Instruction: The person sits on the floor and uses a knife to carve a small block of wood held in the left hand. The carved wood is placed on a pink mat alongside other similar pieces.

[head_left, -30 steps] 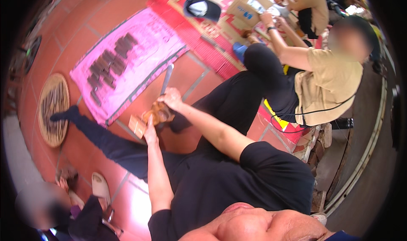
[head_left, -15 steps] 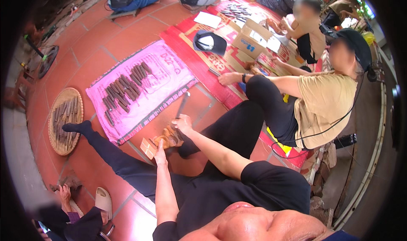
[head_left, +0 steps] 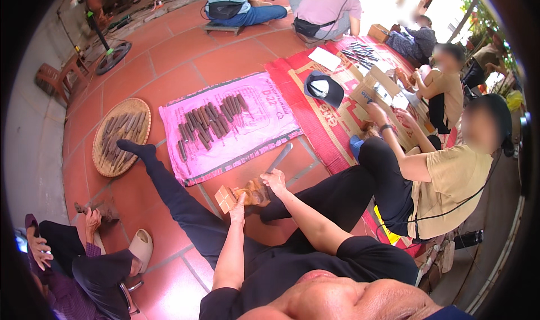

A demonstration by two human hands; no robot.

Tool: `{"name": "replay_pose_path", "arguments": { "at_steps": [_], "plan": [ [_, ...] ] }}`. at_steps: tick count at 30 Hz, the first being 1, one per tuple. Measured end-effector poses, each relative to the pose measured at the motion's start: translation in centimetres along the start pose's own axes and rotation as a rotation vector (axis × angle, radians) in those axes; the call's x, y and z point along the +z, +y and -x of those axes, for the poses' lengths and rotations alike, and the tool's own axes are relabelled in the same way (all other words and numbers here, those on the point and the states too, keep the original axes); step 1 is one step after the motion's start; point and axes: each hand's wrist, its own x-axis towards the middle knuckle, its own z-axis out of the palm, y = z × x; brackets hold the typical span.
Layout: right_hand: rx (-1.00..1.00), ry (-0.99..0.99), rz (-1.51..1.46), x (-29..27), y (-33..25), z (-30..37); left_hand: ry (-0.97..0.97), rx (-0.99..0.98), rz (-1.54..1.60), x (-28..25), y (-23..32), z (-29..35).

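My left hand (head_left: pixel 238 206) is wrapped round a brown carved wooden piece (head_left: pixel 257 193) near its square base. The pale base (head_left: pixel 225 199), marked with crossed lines, faces left. Just right of it, my right hand (head_left: pixel 274 181) grips a flat-bladed metal tool (head_left: pixel 280 157). The tool's grey blade points up and away from me, apart from the carving. Its handle is hidden in my fingers. Both hands are above the tiled floor between my legs.
A pink sheet (head_left: pixel 264 103) bears rows of dark brown sticks (head_left: pixel 205 123). More sticks lie in a round woven tray (head_left: pixel 147 130) by my left foot. A cap (head_left: pixel 324 88) and an open carton (head_left: pixel 365 95) rest on cardboard. Co-workers sit right, far and lower left.
The view has swung, so the scene sits further right and more of the left shows. My tool's blade has tilted lower to the right. The co-worker at right has raised their hands toward the carton.
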Motion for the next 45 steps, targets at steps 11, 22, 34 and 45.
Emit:
{"name": "replay_pose_path", "arguments": {
  "at_steps": [11, 22, 34, 45],
  "plan": [
    [0.017, 0.092, 0.018, -1.4, 1.0, -0.5, -0.01, -0.045, 0.027, 0.9, 1.0, 0.5],
    [0.032, 0.082, -0.016, -1.8, 0.7, -0.5, -0.053, -0.048, 0.014, 0.5, 0.8, 0.6],
    [0.068, 0.065, -0.029, -1.8, 0.9, -0.3, 0.024, -0.09, -0.029, 1.1, 3.3, 1.9],
    [0.074, 0.017, -0.078, -2.3, 1.2, -0.9, 0.042, -0.005, 0.019, 1.9, 3.8, 1.8]
  ]
}}
